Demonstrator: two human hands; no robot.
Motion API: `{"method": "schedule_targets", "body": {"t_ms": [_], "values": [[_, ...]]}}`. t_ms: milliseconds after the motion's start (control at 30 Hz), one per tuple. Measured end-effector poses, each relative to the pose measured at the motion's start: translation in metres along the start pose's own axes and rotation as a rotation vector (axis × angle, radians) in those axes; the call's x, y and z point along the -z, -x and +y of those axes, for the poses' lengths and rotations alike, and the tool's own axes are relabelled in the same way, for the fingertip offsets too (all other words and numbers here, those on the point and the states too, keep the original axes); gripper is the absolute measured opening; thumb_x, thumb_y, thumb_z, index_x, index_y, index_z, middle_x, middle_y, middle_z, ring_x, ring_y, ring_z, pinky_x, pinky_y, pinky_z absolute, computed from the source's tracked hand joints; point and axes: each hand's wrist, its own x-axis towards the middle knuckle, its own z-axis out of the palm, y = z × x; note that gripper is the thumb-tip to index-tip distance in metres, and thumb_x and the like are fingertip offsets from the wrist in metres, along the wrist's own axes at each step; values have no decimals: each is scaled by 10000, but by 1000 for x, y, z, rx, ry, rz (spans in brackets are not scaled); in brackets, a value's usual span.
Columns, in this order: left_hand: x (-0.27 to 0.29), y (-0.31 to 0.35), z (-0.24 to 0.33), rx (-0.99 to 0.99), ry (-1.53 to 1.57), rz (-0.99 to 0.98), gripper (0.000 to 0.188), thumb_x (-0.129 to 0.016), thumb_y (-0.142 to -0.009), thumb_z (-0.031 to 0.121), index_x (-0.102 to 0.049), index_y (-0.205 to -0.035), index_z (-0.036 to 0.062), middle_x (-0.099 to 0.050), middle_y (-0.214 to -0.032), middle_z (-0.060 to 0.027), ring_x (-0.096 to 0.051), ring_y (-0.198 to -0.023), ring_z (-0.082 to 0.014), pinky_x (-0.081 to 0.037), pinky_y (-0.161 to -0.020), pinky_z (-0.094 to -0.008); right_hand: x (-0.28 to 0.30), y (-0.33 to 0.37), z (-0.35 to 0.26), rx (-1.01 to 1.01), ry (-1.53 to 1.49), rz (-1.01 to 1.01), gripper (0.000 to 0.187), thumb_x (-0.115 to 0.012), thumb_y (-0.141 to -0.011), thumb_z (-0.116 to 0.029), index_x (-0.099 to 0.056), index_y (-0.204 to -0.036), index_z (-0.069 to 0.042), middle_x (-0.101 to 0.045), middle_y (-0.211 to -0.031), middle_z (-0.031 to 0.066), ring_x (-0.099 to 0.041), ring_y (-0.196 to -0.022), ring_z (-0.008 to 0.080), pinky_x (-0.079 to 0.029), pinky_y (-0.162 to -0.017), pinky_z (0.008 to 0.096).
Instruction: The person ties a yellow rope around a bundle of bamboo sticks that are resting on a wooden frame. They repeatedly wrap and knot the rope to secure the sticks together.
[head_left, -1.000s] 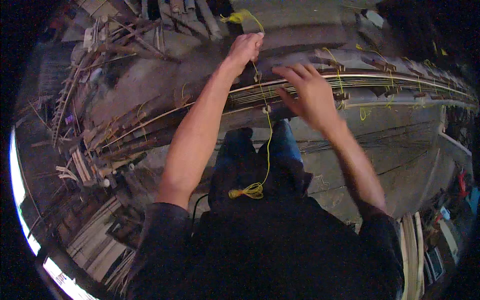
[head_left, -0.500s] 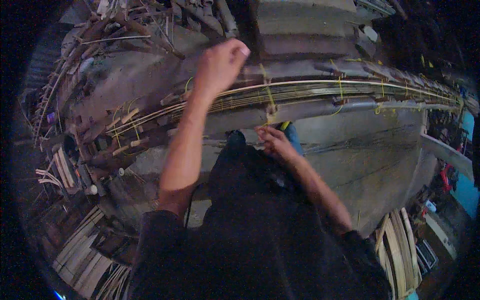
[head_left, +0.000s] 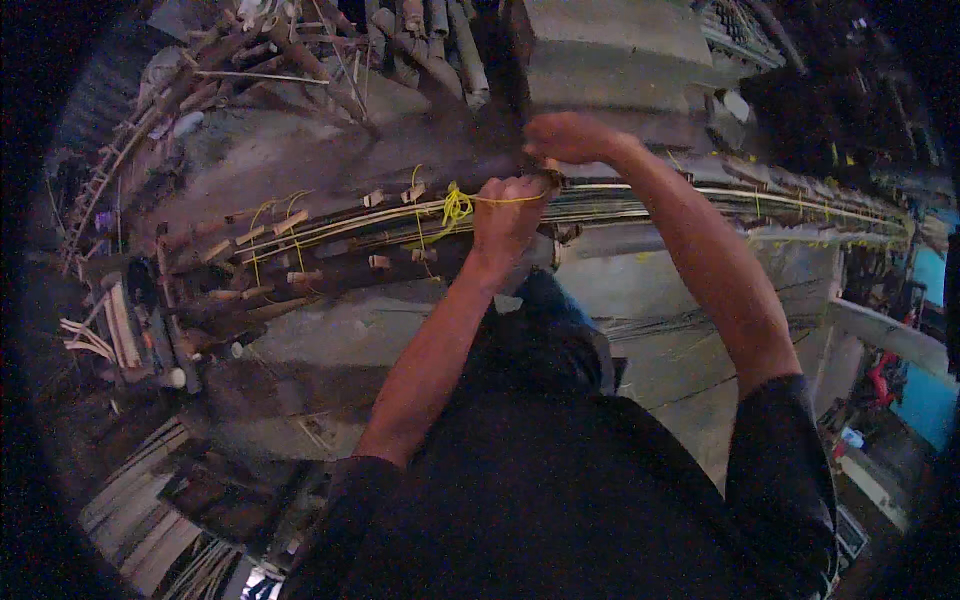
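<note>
yellow string (head_left: pixel 470 203) taut in left hand (head_left: pixel 508 215), right hand (head_left: pixel 568 137) on bamboo bundle (head_left: pixel 330 235)

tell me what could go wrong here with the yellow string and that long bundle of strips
1. The left hand pulls the yellow string taut sideways; a thin string under that pull could snap or slip from the fist.
2. The right hand presses on the bundle of long strips; if it eases, the strips may spread.
3. Sharp strip edges sit close to both hands, so a cut seems possible.
</note>
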Motion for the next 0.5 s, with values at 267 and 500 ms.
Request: {"method": "schedule_targets", "body": {"t_ms": [267, 500], "values": [[1, 4, 6, 58, -73, 29, 191, -561, -848, 222, -578, -737, 67, -615, -683, -52, -597, -637, -232, -432, -585, -344, -109, 119, -131, -82, -668, 137, 232, -594, -765, -87, -510, -981, -65, -577, -681, 151, -603, -632, 319, -471, -574, 426], [39, -92, 4, 194, 547, -148, 307, -420, -935, 250, -581, -803, 24, -604, -691, -69, -564, -588, -175, -433, -553, -311, -124, 97, -116, 59, -371, 29, 227, -553, -779, -159, -599, -993, -97, -609, -663, 148, -612, -621, 334, -504, -583, 442]]}}
